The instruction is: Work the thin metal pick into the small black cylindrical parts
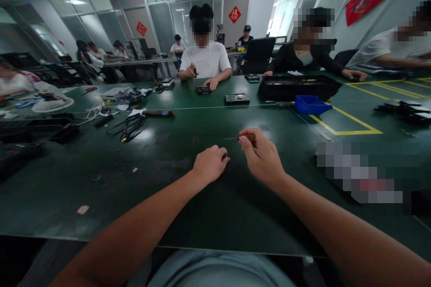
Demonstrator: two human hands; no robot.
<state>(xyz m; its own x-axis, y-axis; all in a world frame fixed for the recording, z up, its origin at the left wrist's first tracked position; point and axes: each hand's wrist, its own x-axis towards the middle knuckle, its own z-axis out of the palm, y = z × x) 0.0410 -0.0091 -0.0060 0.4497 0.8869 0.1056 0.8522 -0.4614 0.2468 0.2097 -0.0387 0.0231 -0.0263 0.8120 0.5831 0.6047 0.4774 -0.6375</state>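
Observation:
My right hand (261,154) grips a small screwdriver (240,137) with a dark reddish handle; its thin shaft points left over the green table (168,179). My left hand (210,163) is curled into a loose fist just left of it, knuckles up, resting on the table. Whether it pinches something small between the fingers is hidden. The two hands are a few centimetres apart near the table's middle.
A hard drive (237,98) and a blue bin (310,104) lie further back, next to a black tray (296,86). Tangled cables (129,126) and tools sit at the left. Other people work across the table. Yellow tape lines (350,121) mark the right side.

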